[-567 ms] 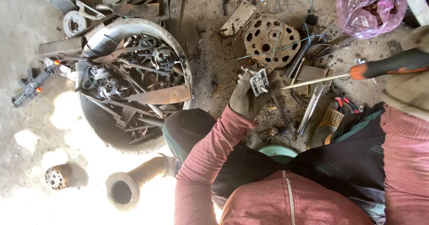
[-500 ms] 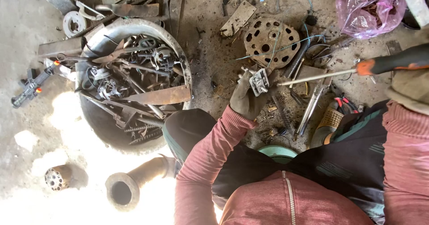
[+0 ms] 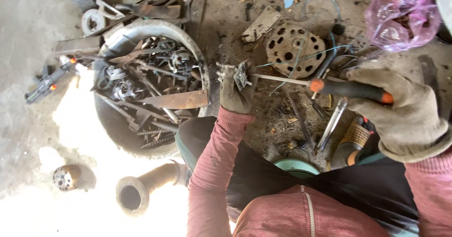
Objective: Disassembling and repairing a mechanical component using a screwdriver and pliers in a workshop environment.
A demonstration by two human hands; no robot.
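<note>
Head view: a small metal part [image 3: 241, 73] is gripped in the gloved left hand [image 3: 237, 92], held up over the dirty floor at centre, just right of the scrap tub's rim [image 3: 203, 72]. The fingers are closed around the part.

A screwdriver [image 3: 329, 86] with an orange-and-black handle is clenched in the gloved right hand [image 3: 405, 112] at the right edge. Its shaft is laid leftward and the tip is seen at or touching the part; exact seating in a slot or screw cannot be told.

Step in hand, as judged: the part is being worked with the screwdriver tip, prying or unscrewing. For the next move, the part would need to be held steady and the tip kept seated while force or a twist is applied from the handle.

Around: rusty scrap and tools are piled in the tub at left. A perforated round disc [image 3: 294, 48] lies on the far side of the shaft. A pink plastic bag [image 3: 400, 16] sits at far right. A rusty pipe [image 3: 141, 187] lies near left.
</note>
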